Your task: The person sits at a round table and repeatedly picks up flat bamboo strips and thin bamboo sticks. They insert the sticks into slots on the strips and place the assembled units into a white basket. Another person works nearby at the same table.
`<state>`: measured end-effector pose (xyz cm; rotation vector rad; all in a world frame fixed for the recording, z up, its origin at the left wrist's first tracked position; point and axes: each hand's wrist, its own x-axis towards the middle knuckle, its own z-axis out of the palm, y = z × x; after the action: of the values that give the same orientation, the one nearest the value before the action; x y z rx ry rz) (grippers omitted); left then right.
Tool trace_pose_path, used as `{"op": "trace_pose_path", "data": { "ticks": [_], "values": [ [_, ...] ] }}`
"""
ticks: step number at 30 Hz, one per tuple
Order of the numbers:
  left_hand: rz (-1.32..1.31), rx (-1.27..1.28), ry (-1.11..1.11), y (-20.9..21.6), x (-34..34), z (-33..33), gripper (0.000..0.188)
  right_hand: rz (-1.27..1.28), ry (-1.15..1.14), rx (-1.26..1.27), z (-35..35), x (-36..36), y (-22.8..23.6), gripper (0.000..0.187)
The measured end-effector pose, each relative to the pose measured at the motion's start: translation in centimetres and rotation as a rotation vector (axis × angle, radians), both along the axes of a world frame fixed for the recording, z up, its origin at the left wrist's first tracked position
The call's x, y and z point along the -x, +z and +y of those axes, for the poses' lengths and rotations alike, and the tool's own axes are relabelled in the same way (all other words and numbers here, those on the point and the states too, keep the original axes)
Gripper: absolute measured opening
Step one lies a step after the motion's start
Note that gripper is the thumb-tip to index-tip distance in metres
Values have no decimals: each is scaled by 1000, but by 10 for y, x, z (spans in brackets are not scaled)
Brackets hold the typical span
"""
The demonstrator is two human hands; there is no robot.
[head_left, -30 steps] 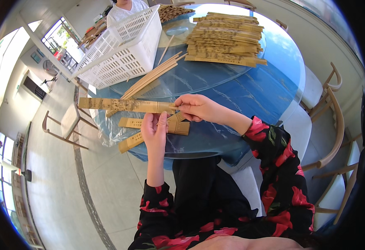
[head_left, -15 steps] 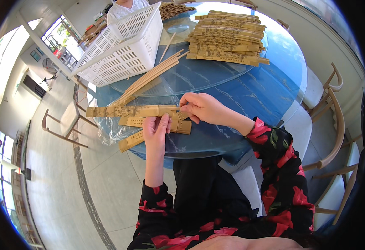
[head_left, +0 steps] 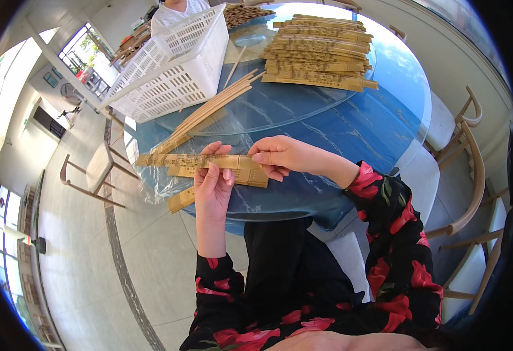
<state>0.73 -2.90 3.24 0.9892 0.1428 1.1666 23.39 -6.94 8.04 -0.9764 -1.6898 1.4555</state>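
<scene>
A long, narrow gold-brown paper chopstick sleeve (head_left: 171, 160) is held level over the near edge of the table. My left hand (head_left: 211, 186) grips its middle, thumb in front and fingers behind. At its right end, my right hand (head_left: 280, 157) pinches the tip between thumb and fingers. Whether a chopstick is inside the sleeve, I cannot tell. Several flat sleeves (head_left: 253, 177) lie on the table just beneath my hands. Beyond them, a bundle of pale wooden chopsticks (head_left: 212, 109) rests slantwise on clear plastic wrap and another sleeve.
A big stack of gold-brown sleeves (head_left: 318, 55) sits on the glass turntable of the blue-covered round table (head_left: 356, 131). At its left stands a white slotted plastic basket (head_left: 169, 88). A person (head_left: 177, 14) is behind the basket. Wooden chairs (head_left: 95, 172) stand on both sides.
The held sleeve has shifted slightly to the right. My left hand has slid left along it, its fingers now showing above the sleeve. My right hand has moved slightly down, still at the right end.
</scene>
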Motion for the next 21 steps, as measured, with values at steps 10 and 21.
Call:
{"op": "trace_pose_path", "data": {
  "ticks": [10,21],
  "values": [
    [-126,66,-34,-13,4,10,30,321,166,189,0,-12,-1,40],
    [-10,15,21,-10,2,5,25,91,-89,26,3,-2,-11,27]
  ]
}}
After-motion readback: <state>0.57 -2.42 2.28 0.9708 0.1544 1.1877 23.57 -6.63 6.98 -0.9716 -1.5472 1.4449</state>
